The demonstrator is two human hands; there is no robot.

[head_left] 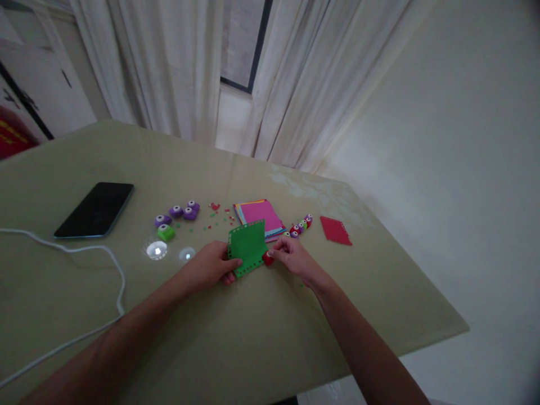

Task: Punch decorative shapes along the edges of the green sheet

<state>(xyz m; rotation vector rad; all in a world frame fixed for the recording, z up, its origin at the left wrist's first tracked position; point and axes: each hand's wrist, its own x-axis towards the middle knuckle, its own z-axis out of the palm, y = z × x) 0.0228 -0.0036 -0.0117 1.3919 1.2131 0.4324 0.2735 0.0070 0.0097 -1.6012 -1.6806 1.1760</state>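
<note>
Green sheet is mid-work, held just above the surface in front of the stack. Left hand has it pinched at the lower left corner, thumb on the near face. Right hand is closed in a fingertip pinch on a red punch (my read of it) at the sheet's lower right corner. Can't tell if it's biting.

Done, as I judge it: holes along the top, left and bottom edges of green. Red sheet lies flat off to the right, edges notched, looks finished.

Left: green's right edge shows no holes I can make out, so green looks mostly through. Top pink of the stack looks plain; lower layers are too covered to call.

Purple punches and a green punch sit left, small row right of the stack. Red scraps lie between.
</note>
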